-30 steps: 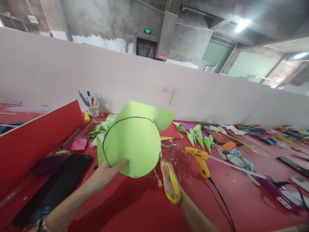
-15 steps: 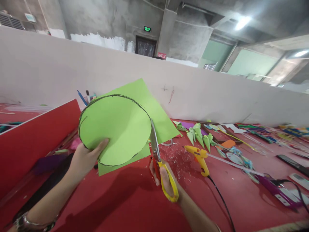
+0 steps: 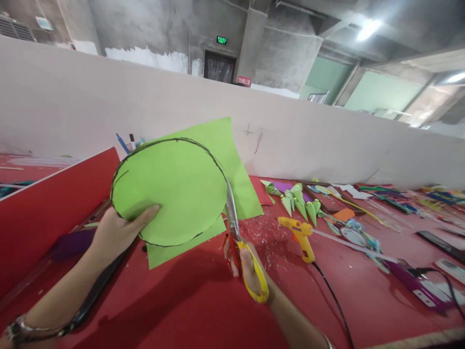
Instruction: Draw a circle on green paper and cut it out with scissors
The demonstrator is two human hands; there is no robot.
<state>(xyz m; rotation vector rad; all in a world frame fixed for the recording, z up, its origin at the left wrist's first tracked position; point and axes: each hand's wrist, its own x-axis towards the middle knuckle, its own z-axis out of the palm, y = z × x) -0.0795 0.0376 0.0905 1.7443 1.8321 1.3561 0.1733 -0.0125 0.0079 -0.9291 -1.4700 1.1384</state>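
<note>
1. Green paper sheet (image 3: 174, 189) is held above the red bench's near edge; thin, light, floppy.
2. Left hand (image 3: 116, 232) is pinched on the lower-left rim.
3. Right hand (image 3: 249, 269) is closed through scissors (image 3: 236, 228); best gripped near the cut line.

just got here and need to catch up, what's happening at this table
A person is cutting a circle out of a green paper sheet. The left hand grips the sheet at its left edge and holds it up above the red table. The right hand works yellow-handled scissors, whose blades sit at the drawn black outline on the circle's right side. A yellow glue gun and small green paper cones lie on the table to the right.
</note>
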